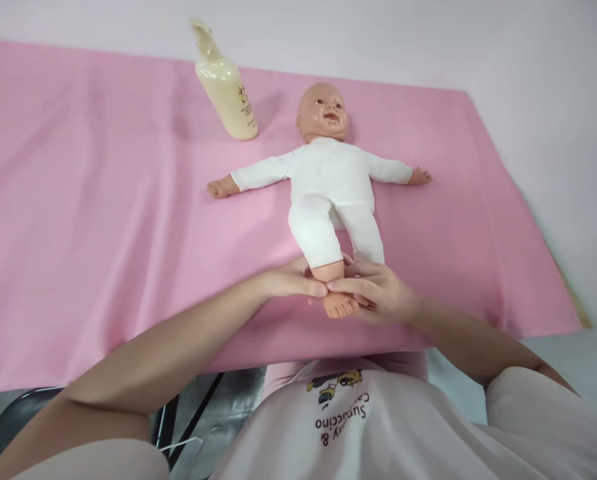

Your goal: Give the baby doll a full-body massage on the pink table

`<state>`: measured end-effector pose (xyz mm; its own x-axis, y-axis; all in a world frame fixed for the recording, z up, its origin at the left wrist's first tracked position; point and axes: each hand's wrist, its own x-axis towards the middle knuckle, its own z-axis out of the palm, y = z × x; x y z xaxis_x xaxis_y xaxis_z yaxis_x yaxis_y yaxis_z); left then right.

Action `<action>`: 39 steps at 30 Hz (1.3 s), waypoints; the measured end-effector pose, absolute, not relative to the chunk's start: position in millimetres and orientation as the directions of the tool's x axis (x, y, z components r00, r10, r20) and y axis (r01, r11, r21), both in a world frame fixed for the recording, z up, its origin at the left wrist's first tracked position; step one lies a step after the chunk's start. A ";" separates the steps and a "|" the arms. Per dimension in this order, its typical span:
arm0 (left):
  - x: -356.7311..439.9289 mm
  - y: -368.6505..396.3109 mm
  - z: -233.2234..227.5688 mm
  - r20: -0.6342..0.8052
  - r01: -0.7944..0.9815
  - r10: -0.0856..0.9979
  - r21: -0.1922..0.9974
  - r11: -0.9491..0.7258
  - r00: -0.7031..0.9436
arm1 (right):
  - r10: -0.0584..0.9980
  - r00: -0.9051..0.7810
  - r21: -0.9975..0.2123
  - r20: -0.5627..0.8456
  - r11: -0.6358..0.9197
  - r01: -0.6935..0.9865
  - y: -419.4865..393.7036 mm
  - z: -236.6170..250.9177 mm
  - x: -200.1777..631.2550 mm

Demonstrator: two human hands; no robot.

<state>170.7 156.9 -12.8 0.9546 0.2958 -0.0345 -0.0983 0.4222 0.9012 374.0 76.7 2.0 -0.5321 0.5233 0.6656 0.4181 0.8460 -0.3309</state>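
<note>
A baby doll in a white cloth body lies on its back, arms stretched out to both sides. Its bare foot, on the leg at the left of the picture, is raised toward me. From the left, my left hand grips the ankle of that foot, thumb on top. My right hand closes round the same ankle from the right, with its thumb meeting the left thumb in front. The fingers behind the leg are partly hidden. The doll's other foot is covered by my right hand.
A pump bottle of pale yellow liquid stands to the left of the doll's head. Pink cloth with soft folds covers the table. A black chair shows at the lower left, below the table edge.
</note>
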 end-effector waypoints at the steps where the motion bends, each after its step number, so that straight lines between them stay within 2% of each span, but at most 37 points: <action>1: 170.0 157.5 -12.9 -0.050 -0.080 0.281 0.898 0.432 0.958 | 0.529 -0.531 -0.329 0.662 0.842 0.427 76.6 2.3 373.7; 3: 168.8 158.7 -13.0 -0.066 -0.057 0.243 0.883 0.466 0.968 | 0.539 -0.533 -0.336 0.652 0.836 0.434 76.2 3.0 373.0; 10: 168.3 159.4 -11.4 -0.067 -0.051 0.210 0.856 0.514 0.975 | 0.564 -0.537 -0.399 0.628 0.825 0.399 75.4 0.7 373.6; 16: 170.3 160.2 -7.4 -0.045 -0.044 0.175 0.881 0.472 0.984 | 0.683 -0.524 -0.503 0.509 0.730 0.463 74.1 -1.0 375.4; 20: 171.8 159.3 -4.0 -0.088 -0.008 0.205 0.904 0.427 0.975 | 0.724 -0.535 -0.519 0.437 0.688 0.507 73.2 -3.5 376.4; 32: 170.2 159.8 -10.7 -0.086 -0.017 0.196 0.882 0.471 0.977 | 0.564 -0.525 -0.397 0.637 0.824 0.404 77.2 -6.3 378.9; 39: 170.5 162.2 -13.6 -0.097 -0.019 0.236 0.895 0.446 0.967 | 0.526 -0.535 -0.374 0.661 0.849 0.373 76.8 -2.7 379.0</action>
